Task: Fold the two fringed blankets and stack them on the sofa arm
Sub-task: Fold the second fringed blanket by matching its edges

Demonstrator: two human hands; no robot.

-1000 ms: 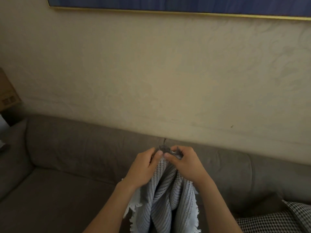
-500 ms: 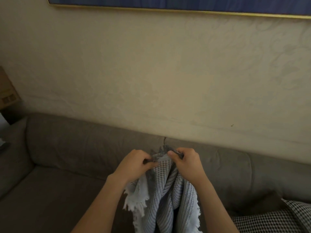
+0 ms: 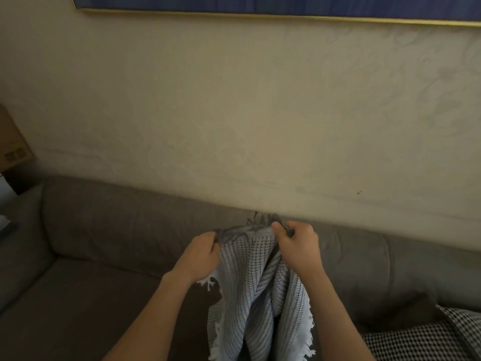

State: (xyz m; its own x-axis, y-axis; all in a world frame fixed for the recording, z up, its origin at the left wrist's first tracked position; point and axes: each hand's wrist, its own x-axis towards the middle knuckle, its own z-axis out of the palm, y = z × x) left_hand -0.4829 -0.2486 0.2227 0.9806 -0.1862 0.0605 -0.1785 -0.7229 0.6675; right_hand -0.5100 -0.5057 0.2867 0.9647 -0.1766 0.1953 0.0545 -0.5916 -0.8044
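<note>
A pale grey-and-white striped blanket point(image 3: 257, 295) with white fringe hangs in front of me above the brown sofa point(image 3: 109, 256). My left hand point(image 3: 201, 252) grips its dark-fringed top edge on the left. My right hand point(image 3: 296, 247) pinches the same edge on the right, thumb up. The stretch of edge between my hands is pulled fairly taut. At the lower right corner lies a black-and-white houndstooth cloth point(image 3: 426, 337), partly cut off by the frame. The sofa arm point(image 3: 15, 243) is at the far left.
A beige wall rises behind the sofa back, with a gold-framed blue picture point(image 3: 260, 6) along the top. A cardboard box point(image 3: 13, 144) stands past the left end of the sofa. The sofa seat point(image 3: 86, 303) lies to the left below my arms.
My hands have drawn apart along the blanket's top edge, the left one sliding left, so the edge now spreads out between them. The hanging folds have opened wider.
</note>
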